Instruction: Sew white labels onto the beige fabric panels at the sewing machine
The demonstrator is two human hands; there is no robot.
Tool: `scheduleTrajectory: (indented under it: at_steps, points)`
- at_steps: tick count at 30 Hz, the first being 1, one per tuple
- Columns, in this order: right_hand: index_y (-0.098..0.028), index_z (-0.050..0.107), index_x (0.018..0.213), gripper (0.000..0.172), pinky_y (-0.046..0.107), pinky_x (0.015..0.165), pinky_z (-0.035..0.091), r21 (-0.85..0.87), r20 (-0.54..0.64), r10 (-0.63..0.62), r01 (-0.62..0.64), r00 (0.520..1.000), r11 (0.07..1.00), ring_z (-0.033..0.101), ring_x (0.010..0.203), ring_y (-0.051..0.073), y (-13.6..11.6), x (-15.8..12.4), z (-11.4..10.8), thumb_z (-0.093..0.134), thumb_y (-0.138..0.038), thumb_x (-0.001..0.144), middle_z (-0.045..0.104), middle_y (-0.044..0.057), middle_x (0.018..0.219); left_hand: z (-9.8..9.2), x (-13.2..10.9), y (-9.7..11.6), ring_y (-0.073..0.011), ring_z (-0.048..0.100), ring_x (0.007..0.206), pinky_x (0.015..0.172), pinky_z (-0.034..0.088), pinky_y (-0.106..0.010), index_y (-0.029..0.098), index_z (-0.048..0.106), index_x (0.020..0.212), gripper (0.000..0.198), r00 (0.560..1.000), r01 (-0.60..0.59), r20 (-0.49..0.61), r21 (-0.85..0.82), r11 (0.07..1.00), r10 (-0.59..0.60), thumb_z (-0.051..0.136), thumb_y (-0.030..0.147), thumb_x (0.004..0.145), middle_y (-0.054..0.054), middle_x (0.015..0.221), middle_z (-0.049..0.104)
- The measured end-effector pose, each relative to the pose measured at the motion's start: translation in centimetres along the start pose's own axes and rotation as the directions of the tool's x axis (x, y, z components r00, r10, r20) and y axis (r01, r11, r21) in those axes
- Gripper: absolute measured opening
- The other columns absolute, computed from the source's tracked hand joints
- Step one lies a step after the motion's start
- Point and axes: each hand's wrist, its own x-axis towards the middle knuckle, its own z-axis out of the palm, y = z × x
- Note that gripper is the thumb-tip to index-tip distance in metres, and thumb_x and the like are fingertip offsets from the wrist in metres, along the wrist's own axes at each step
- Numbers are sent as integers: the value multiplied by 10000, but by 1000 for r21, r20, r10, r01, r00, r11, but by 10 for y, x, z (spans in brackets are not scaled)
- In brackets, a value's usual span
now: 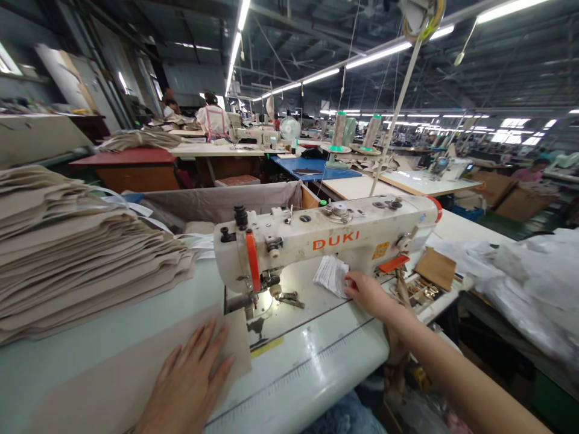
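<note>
Glossy pale tabletop (pixel 312 367): our left hand (pixel 187 377) lies spread on flat beige cloth (pixel 113 361). Our right hand (pixel 365 293) pinches stacked white slips (pixel 329 274).

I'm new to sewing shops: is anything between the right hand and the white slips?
Nothing visible is in the way: the right hand is at the right edge of the white slips, apparently touching them.

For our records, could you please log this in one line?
left hand: on beige fabric | right hand: fingers at white slips

White fan (pixel 290 128) near a blue tabletop (pixel 294 163) — strip lights (pixel 380 55) overhead.
</note>
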Motion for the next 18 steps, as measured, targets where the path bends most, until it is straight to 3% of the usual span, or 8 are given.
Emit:
scheduleTrajectory:
  at_steps: [2, 6, 12, 15, 18]
  points:
    - [-135, 631, 1040, 247, 236, 675, 414, 10, 5, -3, 3, 1000, 1000, 597, 751, 168, 2, 0, -2, 593, -125, 796, 652, 62, 871, -2, 0, 1, -330, 399, 1336, 1058, 333, -540, 145, 536, 1324, 552, 1000, -6, -7, -5, 1000, 5, 328, 388, 875, -146, 1437, 450]
    - [-148, 666, 859, 97, 239, 669, 395, 10, 7, -10, 10, 1000, 1000, 593, 769, 172, -1, 0, -3, 592, -127, 800, 650, 74, 878, -6, 0, 4, -331, 401, 1335, 1057, 335, -550, 129, 519, 1337, 569, 1000, -3, -11, -19, 1000, 3, 308, 390, 878, -155, 1433, 449]
    - [-153, 650, 758, 134, 245, 682, 386, 18, -29, 1, -1, 1000, 1000, 598, 772, 175, -7, -1, -2, 550, -92, 823, 659, 64, 818, -7, 1, 4, -345, 421, 1318, 1043, 347, -576, 112, 555, 1302, 577, 1000, 20, -13, -44, 999, -20, 302, 390, 864, -172, 1417, 462]
    - [-156, 650, 782, 133, 247, 667, 386, 35, -73, 11, -8, 997, 999, 596, 754, 176, -7, -8, -10, 539, -107, 836, 653, 54, 803, -9, 0, 0, -348, 449, 1297, 1035, 367, -577, 123, 588, 1268, 561, 996, 5, -91, -86, 996, -13, 318, 406, 867, -169, 1394, 493]
    - [-160, 648, 801, 117, 251, 668, 395, 64, -105, -38, 45, 994, 997, 589, 743, 176, -19, -23, -20, 543, -150, 853, 642, 53, 808, -20, -7, 8, -325, 488, 1268, 1061, 370, -538, 171, 637, 1204, 523, 978, -53, -209, -285, 957, -8, 394, 479, 858, -136, 1355, 547]
